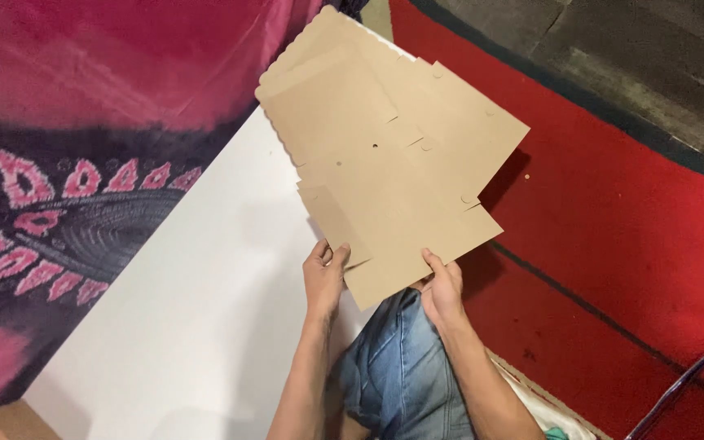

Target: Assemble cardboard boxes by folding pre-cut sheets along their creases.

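1. At nine o'clock, a pink-and-black patterned cloth [50, 195] is seen beside a white flat board [197, 326].
2. Toward six o'clock, the left hand [324, 277] is closed on the near edge of a flat brown die-cut cardboard box blank [393, 155], held above the board.
3. The right hand [442, 289] pinches the same edge.
4. With only one edge gripped, the blank could sag or crease.

A single view, from a camera worn on the person's head. It looks steeply down and slightly forward, close over the lap, with both forearms entering from the bottom edge. The left hand [323, 273] and right hand [442, 289] sit just below centre, near the lens. The floor [629, 204] fills the right side, farther off.
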